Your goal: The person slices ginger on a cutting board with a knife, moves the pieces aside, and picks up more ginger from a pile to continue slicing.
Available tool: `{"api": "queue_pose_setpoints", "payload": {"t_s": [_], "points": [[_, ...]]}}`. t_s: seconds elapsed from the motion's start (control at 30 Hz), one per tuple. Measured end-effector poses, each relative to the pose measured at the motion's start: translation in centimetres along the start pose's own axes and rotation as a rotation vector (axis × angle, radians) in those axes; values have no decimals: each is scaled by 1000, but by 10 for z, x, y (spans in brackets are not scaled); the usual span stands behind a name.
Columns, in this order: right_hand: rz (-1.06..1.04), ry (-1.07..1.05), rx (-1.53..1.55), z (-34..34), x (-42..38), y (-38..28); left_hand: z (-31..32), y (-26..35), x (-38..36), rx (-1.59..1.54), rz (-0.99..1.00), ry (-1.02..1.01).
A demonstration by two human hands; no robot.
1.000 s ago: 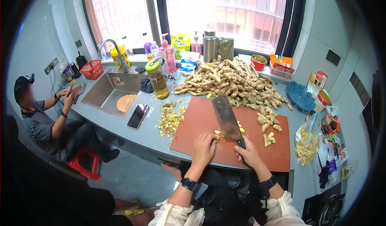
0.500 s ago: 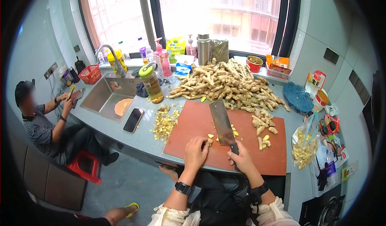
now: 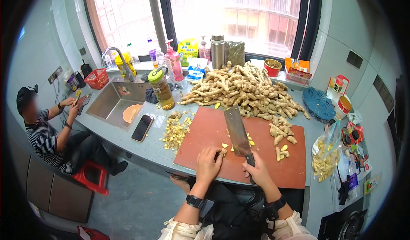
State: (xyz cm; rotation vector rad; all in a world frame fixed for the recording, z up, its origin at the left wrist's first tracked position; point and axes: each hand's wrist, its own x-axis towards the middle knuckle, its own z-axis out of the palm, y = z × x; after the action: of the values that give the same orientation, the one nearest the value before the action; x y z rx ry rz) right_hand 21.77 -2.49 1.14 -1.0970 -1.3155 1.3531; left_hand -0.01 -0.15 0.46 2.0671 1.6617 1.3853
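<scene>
On the reddish-brown cutting board (image 3: pixel 200 131), my left hand (image 3: pixel 208 165) is closed, its fingertips pinching a small piece of ginger (image 3: pixel 223 151). My right hand (image 3: pixel 259 170) grips the black handle of a cleaver (image 3: pixel 238 131). The broad blade points away from me, just right of the ginger piece, and a few cut bits lie around it. Loose ginger pieces (image 3: pixel 279 129) rest on the right of the board. Behind it rises a large heap of whole ginger (image 3: pixel 243 88). To the left is a pile of ginger slices and scraps (image 3: pixel 176 135).
Left of the board lie a phone (image 3: pixel 142 128) and a lidded jar (image 3: pixel 162 92), then the sink (image 3: pixel 109 101). A bag of ginger (image 3: pixel 322 156) and a blue plate (image 3: pixel 319 102) are at right. A person (image 3: pixel 51 129) sits on a red stool (image 3: pixel 92 178) at far left.
Both hands, the cleaver and the ginger piece keep nearly the same place. At the lower left, a leg with a yellow-green slipper has gone out of view, and a red object shows there.
</scene>
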Motion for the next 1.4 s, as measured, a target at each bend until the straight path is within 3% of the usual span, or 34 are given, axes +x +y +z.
{"api": "queue_pose_setpoints", "payload": {"t_s": [1.4], "points": [[-5, 11, -16, -2, 0, 4, 0, 0, -1, -2, 8, 22]]}}
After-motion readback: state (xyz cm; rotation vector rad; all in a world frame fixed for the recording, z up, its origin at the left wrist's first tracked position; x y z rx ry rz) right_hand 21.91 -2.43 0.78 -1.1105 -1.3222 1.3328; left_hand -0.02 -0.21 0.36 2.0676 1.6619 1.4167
